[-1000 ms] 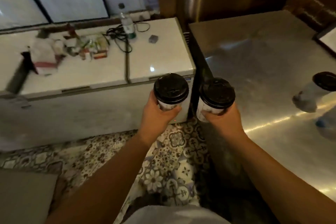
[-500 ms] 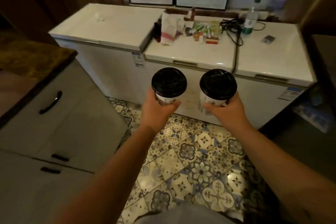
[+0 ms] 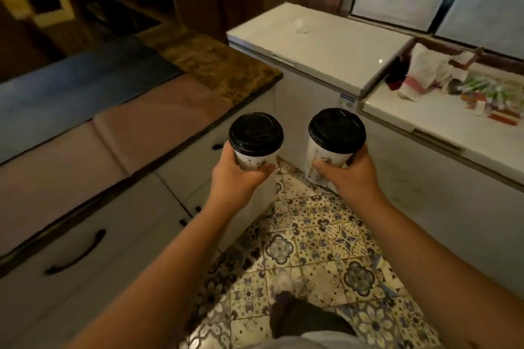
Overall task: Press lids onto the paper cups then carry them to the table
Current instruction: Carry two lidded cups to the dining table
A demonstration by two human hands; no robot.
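Kitchen corner, dim light.
Patterned tile floor [image 3: 309,238]; white drawer cabinet [image 3: 93,249] left with dark handle [image 3: 76,253]; two white chest freezers [image 3: 320,45] right; cloth [image 3: 422,71] and packets [image 3: 487,93] on the nearer one.

Both your bare forearms reach forward from the near corners and converge toward the middle. Your left hand [image 3: 241,176] is curled closed around something, thumb on the right side, knuckles to the left. Your right hand [image 3: 347,176] mirrors it, thumb on the left, fingers wrapped round the far side. The wrists are level and apart.
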